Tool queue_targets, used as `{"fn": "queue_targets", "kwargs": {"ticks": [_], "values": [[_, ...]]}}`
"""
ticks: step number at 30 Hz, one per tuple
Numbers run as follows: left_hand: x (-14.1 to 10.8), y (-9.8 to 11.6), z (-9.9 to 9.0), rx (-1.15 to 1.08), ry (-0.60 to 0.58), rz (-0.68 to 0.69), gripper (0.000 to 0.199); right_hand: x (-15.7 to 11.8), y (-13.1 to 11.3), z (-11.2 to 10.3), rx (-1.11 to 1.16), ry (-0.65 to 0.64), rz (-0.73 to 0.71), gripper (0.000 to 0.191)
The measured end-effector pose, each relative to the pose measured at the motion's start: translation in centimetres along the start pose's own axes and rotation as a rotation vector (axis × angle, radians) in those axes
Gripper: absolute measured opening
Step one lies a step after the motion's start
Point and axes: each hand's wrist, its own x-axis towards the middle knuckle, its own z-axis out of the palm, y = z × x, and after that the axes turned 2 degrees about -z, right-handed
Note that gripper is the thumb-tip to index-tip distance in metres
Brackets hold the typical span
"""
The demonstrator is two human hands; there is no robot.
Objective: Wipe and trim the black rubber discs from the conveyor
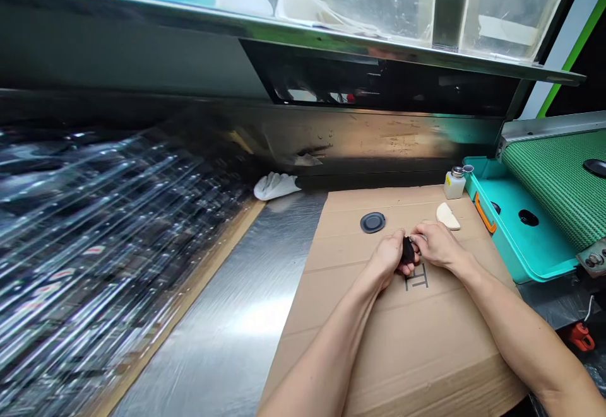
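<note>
While both hands meet over a flattened cardboard sheet (416,347), the head view shows one small black part (408,250) pinched between them, near the middle of the sheet and just above a printed black mark (416,276). Its long axis seems to run roughly away from the person, tipped slightly, though the fingers hide most of it, so it is hard to say where its ends point. The left hand (391,256) comes in from the lower left, its fingers (406,269) curled together under and around the part. The right hand (438,245) comes in from the right, its fingers (415,238) closed on the part's upper end from the other side.

On the sheet, one round dark disc (372,222) lies flat beyond the left hand, one cream crescent-shaped piece (447,216) lies beyond the right hand, and one small plastic bottle with a metal cap (454,183) stands upright at the far edge. Right of the sheet sit one teal tray (521,243) with one orange handle (485,213) and two black oval holes (528,217), then a green mesh belt (558,183) carrying one black disc (595,166). Left of the sheet lies a steel tabletop (227,316), with one crumpled white glove (276,185) at its far end and a blurred stack of clear plastic sheets (95,246) further left. A dark machine front (379,133) rises beyond the sheet.
</note>
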Motion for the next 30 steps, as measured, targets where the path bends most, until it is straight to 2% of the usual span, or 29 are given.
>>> {"fn": "queue_targets", "kwargs": {"ticks": [4,8,11,13,16,19,21,24,27,30], "values": [[-0.1,0.3,-0.1,-0.042,0.0,-0.032,0.044,-0.3,0.1,-0.7,-0.002,-0.102,0.043,0.02],[0.0,1.3,-1.0,-0.222,-0.058,-0.134,0.045,-0.7,0.2,-2.4,0.1,-0.105,0.087,0.022],[0.2,1.9,-1.9,-0.378,-0.126,-0.199,0.045,-0.9,0.6,-3.7,0.099,-0.132,0.129,0.042],[0.3,2.0,-2.2,-0.425,-0.138,-0.214,0.045,-0.9,1.0,-4.1,0.006,-0.059,0.199,0.05],[0.5,1.9,-2.4,-0.442,-0.124,-0.223,0.047,-0.8,1.5,-3.7,-0.219,0.126,0.349,0.038],[0.5,1.7,-2.4,-0.455,-0.125,-0.213,0.047,-0.7,2.1,-2.6,-0.333,0.075,0.448,0.034],[0.3,1.6,-2.4,-0.461,-0.126,-0.193,0.047,-0.5,2.5,-2.1,-0.335,0.032,0.482,0.03],[0.2,1.3,-2.4,-0.494,-0.12,-0.152,0.047,-0.2,3.1,-2.1,-0.326,0.042,0.522,0.029],[0.4,1.0,-2.2,-0.59,-0.082,-0.064,0.042,-0.1,2.4,-2.2,-0.229,0.079,0.457,0.029],[0.8,0.6,-1.9,-0.732,-0.072,0.058,0.029,-0.4,-0.3,-1.2,-0.054,0.112,0.285,0.032]]}}
